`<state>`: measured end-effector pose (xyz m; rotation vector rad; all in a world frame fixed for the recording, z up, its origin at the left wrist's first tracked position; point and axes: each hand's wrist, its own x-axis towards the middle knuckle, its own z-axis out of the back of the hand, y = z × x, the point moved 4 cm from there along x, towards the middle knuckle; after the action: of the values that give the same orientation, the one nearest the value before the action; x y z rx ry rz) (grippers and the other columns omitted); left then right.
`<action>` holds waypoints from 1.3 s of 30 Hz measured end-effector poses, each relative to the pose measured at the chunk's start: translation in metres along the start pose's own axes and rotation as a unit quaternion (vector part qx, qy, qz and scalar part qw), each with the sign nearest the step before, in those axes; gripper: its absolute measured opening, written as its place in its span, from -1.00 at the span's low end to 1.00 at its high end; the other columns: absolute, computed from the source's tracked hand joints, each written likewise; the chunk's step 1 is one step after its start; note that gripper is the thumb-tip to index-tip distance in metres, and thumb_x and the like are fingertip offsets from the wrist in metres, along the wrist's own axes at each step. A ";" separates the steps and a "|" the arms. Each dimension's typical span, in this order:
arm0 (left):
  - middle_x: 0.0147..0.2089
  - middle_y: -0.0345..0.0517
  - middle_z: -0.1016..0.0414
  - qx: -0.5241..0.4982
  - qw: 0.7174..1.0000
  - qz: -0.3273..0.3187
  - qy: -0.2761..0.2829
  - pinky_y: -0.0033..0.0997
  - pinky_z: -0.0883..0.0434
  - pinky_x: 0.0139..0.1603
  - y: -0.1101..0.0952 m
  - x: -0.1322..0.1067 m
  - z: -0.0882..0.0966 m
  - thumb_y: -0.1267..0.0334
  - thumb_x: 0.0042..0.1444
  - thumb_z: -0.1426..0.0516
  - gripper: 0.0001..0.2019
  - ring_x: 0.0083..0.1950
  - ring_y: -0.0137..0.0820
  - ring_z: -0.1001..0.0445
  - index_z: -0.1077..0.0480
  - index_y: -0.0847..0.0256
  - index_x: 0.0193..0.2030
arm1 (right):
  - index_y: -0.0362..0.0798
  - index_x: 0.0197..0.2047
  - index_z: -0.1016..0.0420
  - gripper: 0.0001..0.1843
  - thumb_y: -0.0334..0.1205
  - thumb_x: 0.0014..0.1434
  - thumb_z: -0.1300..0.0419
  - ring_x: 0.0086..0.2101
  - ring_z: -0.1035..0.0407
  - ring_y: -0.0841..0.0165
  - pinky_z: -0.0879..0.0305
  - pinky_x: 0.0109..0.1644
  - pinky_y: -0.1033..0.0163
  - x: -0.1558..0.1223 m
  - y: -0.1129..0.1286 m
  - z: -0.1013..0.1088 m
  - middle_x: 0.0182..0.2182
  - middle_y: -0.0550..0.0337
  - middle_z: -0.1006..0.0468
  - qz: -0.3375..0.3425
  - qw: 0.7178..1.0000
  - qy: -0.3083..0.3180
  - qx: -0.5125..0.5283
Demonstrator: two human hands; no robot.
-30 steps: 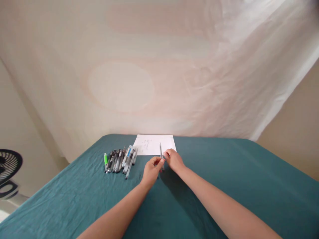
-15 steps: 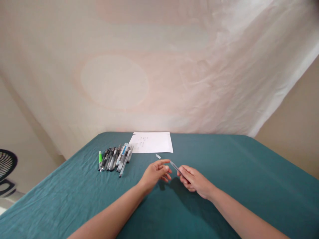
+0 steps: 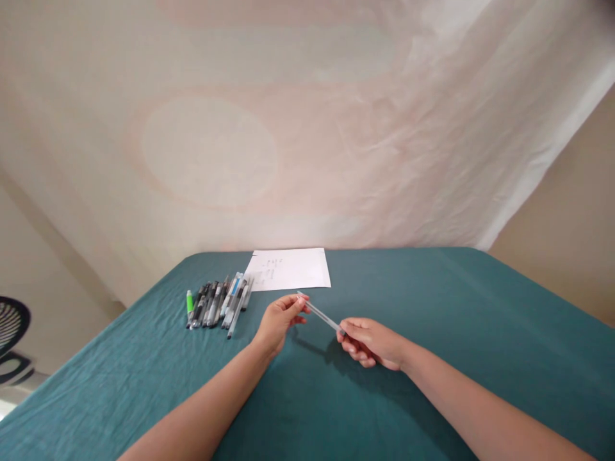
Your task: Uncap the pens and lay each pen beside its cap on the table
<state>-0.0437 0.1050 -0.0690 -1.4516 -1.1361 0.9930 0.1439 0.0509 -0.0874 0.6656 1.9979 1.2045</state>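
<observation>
A slim clear pen (image 3: 324,317) slants between my two hands above the green cloth. My right hand (image 3: 369,342) is closed around its near right end. The thumb and fingertips of my left hand (image 3: 281,320) pinch at its far left end, where a small pale tip (image 3: 301,294) shows beyond the fingers. I cannot tell whether that tip is the pen's end or the small clear cap seen on the cloth earlier. Left of my left hand lies a pile of pens (image 3: 218,304), mostly black and clear, with a green-topped one (image 3: 189,301) at its left edge.
A white sheet of paper (image 3: 298,269) with handwriting lies at the back of the cloth-covered table (image 3: 432,307), partly under the pens. Behind the table hangs a pale cloth (image 3: 327,160). A black fan (image 3: 13,323) stands past the left edge.
My left hand has moved left and closed in a pinch at the pen's far end. More of the pen now shows out of my right hand. The small cap no longer shows separately on the cloth.
</observation>
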 end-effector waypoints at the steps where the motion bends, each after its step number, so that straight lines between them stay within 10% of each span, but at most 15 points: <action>1: -0.27 -0.01 -0.47 -0.007 1.000 0.004 -0.007 -0.52 -0.38 -0.38 0.001 0.002 0.003 0.09 -0.05 -0.21 -0.65 -0.29 -0.41 -0.44 -0.44 0.33 -0.20 | -0.06 -0.31 -0.27 -0.62 0.13 0.15 -0.03 -0.69 0.05 0.63 0.16 -0.71 0.52 0.000 0.000 0.002 -0.59 0.38 -0.20 -0.001 1.000 -0.003 0.002; 14: -0.17 0.03 -0.50 -0.043 0.998 -0.013 -0.034 -0.54 -0.38 -0.39 0.004 -0.003 0.000 0.05 0.00 -0.17 -0.64 -0.29 -0.43 -0.46 -0.40 0.31 -0.18 | -0.12 -0.30 -0.32 -0.60 0.10 0.15 -0.06 -0.67 -0.20 0.59 -0.01 -0.70 0.52 0.002 -0.001 0.002 -0.54 0.23 -0.44 0.003 1.000 0.023 -0.017; 21: -0.10 0.13 -0.50 -0.058 0.995 0.042 0.063 -0.43 -0.43 -0.28 0.011 -0.010 -0.018 0.15 0.02 -0.19 -0.65 -0.20 -0.34 -0.49 -0.38 0.34 -0.10 | -0.14 -0.32 -0.32 -0.63 0.05 0.10 -0.14 -0.66 -0.24 0.59 -0.06 -0.70 0.53 0.004 -0.003 0.004 -0.51 0.21 -0.49 0.013 1.000 0.013 -0.023; 39: -0.20 0.09 -0.54 -0.063 0.997 0.044 -0.005 -0.39 -0.47 -0.25 0.016 -0.010 -0.014 0.18 -0.05 -0.25 -0.67 -0.29 -0.34 -0.53 -0.41 0.36 -0.18 | -0.13 -0.31 -0.32 -0.56 0.14 0.05 -0.13 -0.48 -0.47 0.36 -0.33 -0.62 0.40 0.015 -0.017 0.003 -0.45 0.11 -0.53 0.075 0.987 -0.098 -0.106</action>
<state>-0.0297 0.0912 -0.0822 -1.6113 -1.1685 1.0046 0.1359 0.0558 -0.1082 0.8044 1.6542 1.3631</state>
